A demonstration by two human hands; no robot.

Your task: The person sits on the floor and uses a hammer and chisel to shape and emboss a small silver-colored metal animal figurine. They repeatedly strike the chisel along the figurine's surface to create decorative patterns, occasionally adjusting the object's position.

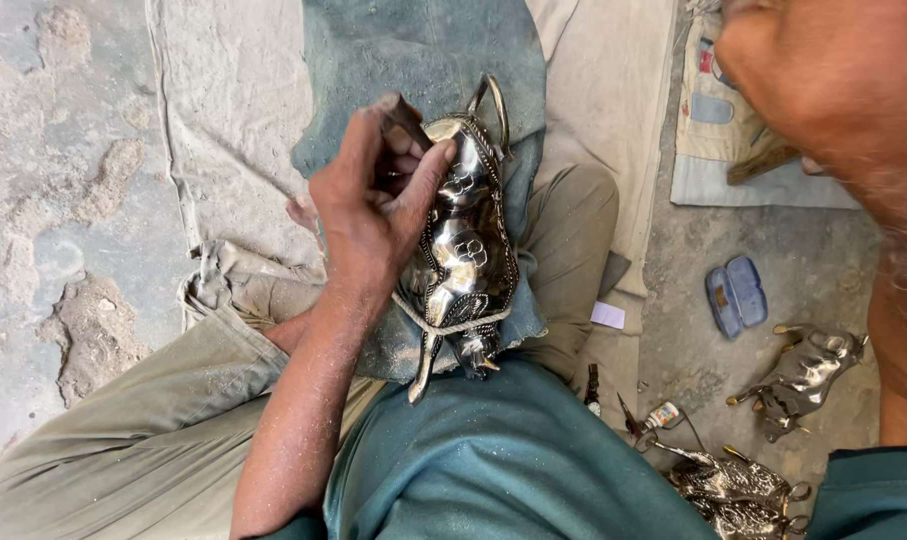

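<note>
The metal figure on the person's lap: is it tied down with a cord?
Yes, a light cord crosses the lower part of the metal figure, which rests on a blue cloth beside the left hand.

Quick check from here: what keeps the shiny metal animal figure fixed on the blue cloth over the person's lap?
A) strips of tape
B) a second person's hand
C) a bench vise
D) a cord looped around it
D: a light cord crosses the metal figure near its lower end and runs down against the blue cloth, while the left hand rests on the figure's side holding a small tool.
</note>
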